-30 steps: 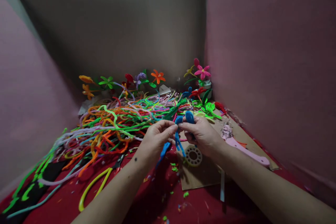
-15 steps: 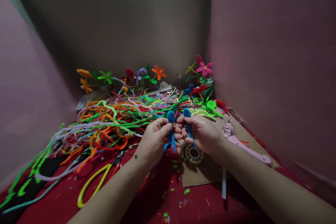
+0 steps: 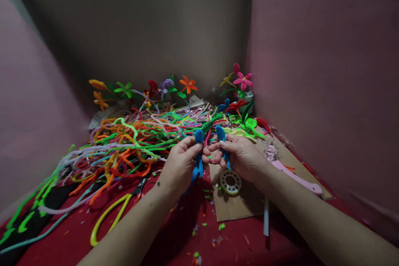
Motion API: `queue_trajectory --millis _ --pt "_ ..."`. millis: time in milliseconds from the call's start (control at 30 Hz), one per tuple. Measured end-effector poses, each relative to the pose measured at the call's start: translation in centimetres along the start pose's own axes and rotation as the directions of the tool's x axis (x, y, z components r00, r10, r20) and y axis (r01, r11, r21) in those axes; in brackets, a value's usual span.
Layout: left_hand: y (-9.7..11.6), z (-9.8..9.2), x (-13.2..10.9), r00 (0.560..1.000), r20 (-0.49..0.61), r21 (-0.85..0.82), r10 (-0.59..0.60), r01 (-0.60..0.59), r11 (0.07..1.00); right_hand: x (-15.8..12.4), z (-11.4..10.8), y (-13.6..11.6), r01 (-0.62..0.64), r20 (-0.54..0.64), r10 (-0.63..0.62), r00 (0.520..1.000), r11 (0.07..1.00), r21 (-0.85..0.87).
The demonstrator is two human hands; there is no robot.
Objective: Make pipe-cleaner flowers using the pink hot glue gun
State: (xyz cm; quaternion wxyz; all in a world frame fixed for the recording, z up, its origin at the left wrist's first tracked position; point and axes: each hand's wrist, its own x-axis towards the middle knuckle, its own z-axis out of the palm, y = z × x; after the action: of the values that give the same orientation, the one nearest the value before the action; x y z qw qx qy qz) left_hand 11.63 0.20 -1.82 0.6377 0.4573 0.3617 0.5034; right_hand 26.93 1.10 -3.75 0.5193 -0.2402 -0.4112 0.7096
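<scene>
Between thumb and fingers, my left hand (image 3: 182, 160) pinches a blue fuzzy pipe-cleaner petal (image 3: 199, 136), its twisted tail hanging below. My right hand (image 3: 241, 153) grips a second blue pipe-cleaner petal (image 3: 220, 134), also upright with its stem running down past the fingers. The two petals stand side by side, a small gap apart, and the fingertips of both hands nearly meet beneath them. More blue pipe cleaner (image 3: 193, 178) shows below my left hand, partly hidden by it.
A tangled heap of coloured pipe cleaners (image 3: 137, 141) lies behind and left. Yellow-handled scissors (image 3: 120, 214) rest on the red cloth (image 3: 174, 232). Cardboard (image 3: 240, 210) carries a round spool (image 3: 230, 182) and a pink tool (image 3: 299, 181). Pipe-cleaner flowers (image 3: 188, 84) stand along the back wall.
My left hand has shifted slightly left with its petal, widening the gap a little. The right hand's petal has moved slightly up and left.
</scene>
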Motion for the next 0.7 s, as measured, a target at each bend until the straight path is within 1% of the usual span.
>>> queue_trajectory --millis 100,233,300,400,467,500,533,600,667,700 --pt "-0.1 0.0 0.1 1.000 -0.018 -0.016 -0.017 0.017 1.000 0.0 -0.1 0.1 0.010 -0.007 -0.010 1.000 1.000 -0.005" --pt "-0.1 0.0 0.0 1.000 0.020 -0.001 -0.003 0.003 1.000 -0.1 0.2 0.2 -0.020 -0.102 0.019 0.995 1.000 -0.003" --pt "0.0 0.0 -0.1 0.999 0.047 0.067 0.026 -0.029 0.997 -0.1 0.4 0.4 -0.026 -0.145 0.027 0.989 1.000 0.007" --pt "0.2 0.1 -0.4 0.993 0.067 0.210 0.100 -0.112 0.971 -0.1 0.6 0.7 -0.033 -0.139 0.036 0.990 0.999 0.024" --pt "0.2 0.3 -0.5 0.989 0.055 0.275 0.136 -0.146 0.950 0.0 0.6 0.6 -0.007 -0.170 0.007 0.985 1.000 0.001" --pt "0.1 0.3 -0.6 0.990 0.044 0.301 0.131 -0.138 0.944 0.0 0.5 0.4 0.023 -0.206 -0.027 0.978 1.000 -0.022" --pt "-0.1 0.4 -0.6 0.995 0.039 0.327 0.095 -0.102 0.940 0.1 0.3 0.3 0.058 -0.254 -0.068 0.965 0.997 -0.046" --pt "-0.6 0.5 -0.4 0.997 0.045 0.388 -0.055 0.033 0.921 0.2 0.0 -0.2 0.124 -0.346 -0.151 0.926 0.987 -0.097" --pt "-1.2 0.5 -0.2 0.980 0.061 0.475 -0.191 0.140 0.869 0.2 -0.3 -0.5 0.158 -0.387 -0.200 0.900 0.978 -0.139" --pt "-1.5 0.5 -0.1 0.975 0.062 0.529 -0.215 0.151 0.835 0.2 -0.4 -0.5 0.166 -0.390 -0.217 0.895 0.973 -0.161"
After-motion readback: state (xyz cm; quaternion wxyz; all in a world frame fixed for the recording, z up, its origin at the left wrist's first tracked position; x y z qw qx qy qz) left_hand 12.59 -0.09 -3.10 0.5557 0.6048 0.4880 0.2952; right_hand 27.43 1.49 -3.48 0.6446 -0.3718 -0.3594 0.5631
